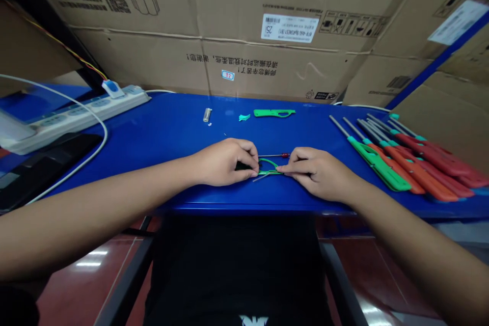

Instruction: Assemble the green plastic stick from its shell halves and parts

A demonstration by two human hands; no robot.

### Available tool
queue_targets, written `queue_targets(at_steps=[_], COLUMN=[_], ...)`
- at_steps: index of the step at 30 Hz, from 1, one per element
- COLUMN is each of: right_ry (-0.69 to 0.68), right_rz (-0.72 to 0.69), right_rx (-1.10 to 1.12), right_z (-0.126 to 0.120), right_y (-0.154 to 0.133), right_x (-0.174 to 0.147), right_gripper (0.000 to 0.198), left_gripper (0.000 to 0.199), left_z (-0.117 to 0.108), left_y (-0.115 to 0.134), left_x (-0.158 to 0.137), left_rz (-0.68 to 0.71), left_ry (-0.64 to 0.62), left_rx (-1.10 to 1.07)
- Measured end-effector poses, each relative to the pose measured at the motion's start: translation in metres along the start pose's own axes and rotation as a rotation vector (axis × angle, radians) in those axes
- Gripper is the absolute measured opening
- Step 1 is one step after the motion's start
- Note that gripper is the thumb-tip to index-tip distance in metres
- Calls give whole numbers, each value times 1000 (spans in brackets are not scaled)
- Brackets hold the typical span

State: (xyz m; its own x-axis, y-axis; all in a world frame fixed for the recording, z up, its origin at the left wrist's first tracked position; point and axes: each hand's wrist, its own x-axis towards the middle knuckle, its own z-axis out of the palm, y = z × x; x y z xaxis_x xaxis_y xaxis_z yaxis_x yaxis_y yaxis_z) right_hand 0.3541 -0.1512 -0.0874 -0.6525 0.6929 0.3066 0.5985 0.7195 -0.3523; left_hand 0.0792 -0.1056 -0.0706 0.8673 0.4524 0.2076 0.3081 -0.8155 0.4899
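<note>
My left hand (239,162) pinches the left part of a green plastic lighter casing (269,172) just above the blue table. My right hand (315,169) has its thumb and fingertips closed at the casing's right end. A thin grey strip (261,178) sticks out below the casing; its kind is unclear. Just behind the casing lies a thin metal rod with a red end (284,155), like a small screwdriver, partly hidden by my left hand. Farther back are another green casing piece (274,112), a small turquoise part (244,117) and a small metal cylinder (207,114).
Several long-necked lighters, green (378,163), orange (431,173) and red (439,155), lie piled at the right of the blue table (160,127). A white power strip (76,114) with cables and a black object (57,158) are at left. Cardboard (153,61) walls the back.
</note>
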Motion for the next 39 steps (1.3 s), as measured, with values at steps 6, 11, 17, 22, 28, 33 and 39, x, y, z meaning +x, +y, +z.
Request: queue_targets(at_steps=[6, 11, 17, 22, 28, 33, 39], right_ry=[-41, -134, -98, -238, -138, -164, -52], right_rz=[11, 6, -15, -29, 143, 156, 93], right_rx=[-74, -105, -100, -181, -504, -526, -405], right_z=[-2, -4, 0, -18, -5, 18, -1], right_y=[-5, -4, -15, -19, 11, 32, 18], right_x=[12, 33, 26, 53, 148, 189, 151], right_gripper=[27, 24, 26, 31, 39, 30, 29], left_gripper=[19, 15, 13, 14, 12, 13, 15], left_z=[-6, -15, -27, -31, -29, -33, -37], left_y=[0, -7, -10, -15, -16, -17, -20], left_x=[-3, -6, -10, -11, -13, -14, -13], left_rz=[90, 50, 95, 116, 93, 106, 114], left_ry=[-33, -54, -141, -129, -87, -110, -123], left_rx=[260, 194, 169, 177, 188, 114, 25])
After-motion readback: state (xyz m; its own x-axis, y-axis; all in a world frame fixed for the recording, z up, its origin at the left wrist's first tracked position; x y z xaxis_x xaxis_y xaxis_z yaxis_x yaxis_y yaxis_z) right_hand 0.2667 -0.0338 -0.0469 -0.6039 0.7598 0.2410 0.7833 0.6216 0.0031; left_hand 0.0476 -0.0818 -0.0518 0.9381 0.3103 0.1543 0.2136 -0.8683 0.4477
